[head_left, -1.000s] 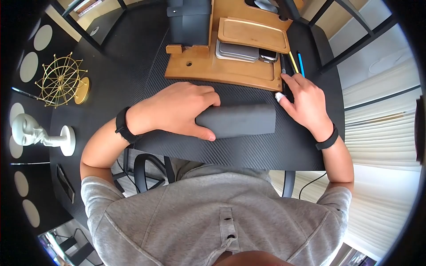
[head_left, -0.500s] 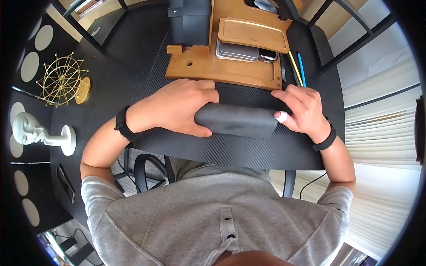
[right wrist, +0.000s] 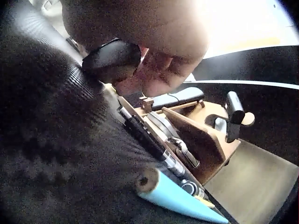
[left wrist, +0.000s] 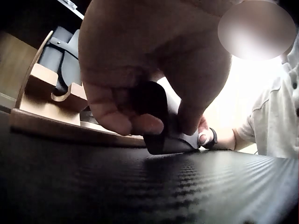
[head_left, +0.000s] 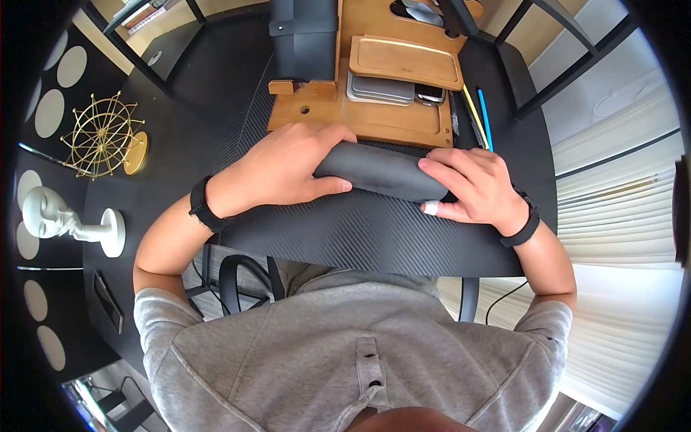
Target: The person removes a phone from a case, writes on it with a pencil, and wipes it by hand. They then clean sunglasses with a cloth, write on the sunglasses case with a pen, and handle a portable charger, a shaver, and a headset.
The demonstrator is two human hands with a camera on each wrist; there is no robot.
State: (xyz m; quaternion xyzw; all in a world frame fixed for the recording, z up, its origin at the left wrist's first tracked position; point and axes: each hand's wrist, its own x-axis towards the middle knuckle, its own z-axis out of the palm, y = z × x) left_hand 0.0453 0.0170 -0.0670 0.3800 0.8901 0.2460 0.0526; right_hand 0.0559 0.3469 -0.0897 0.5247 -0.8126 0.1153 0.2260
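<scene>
A long, smooth black glasses case (head_left: 381,171) lies crosswise low over the black desk (head_left: 338,227), in front of the wooden organizer (head_left: 335,119). My left hand (head_left: 284,164) grips its left end, fingers over the far side and thumb along the near side. In the left wrist view, curled fingertips press the end of the case (left wrist: 156,140), whose lower edge is right at the desktop. At the other end, my right hand (head_left: 479,189) holds it between fingers on top and a thumb with a white wrap near the front edge. The palm hides part of that end.
Several pens, among them a blue one (head_left: 484,119), lie along the organizer's right side. The organizer bears a black pouch (head_left: 304,50) and flat metal boxes (head_left: 381,88). At the left stand a gold wheel ornament (head_left: 104,137), a white figurine (head_left: 111,232) and a phone (head_left: 108,302).
My right hand has moved from beside the pens, left and toward me, onto the right end of the glasses case. The case has turned and tilted slightly; my left hand keeps its hold.
</scene>
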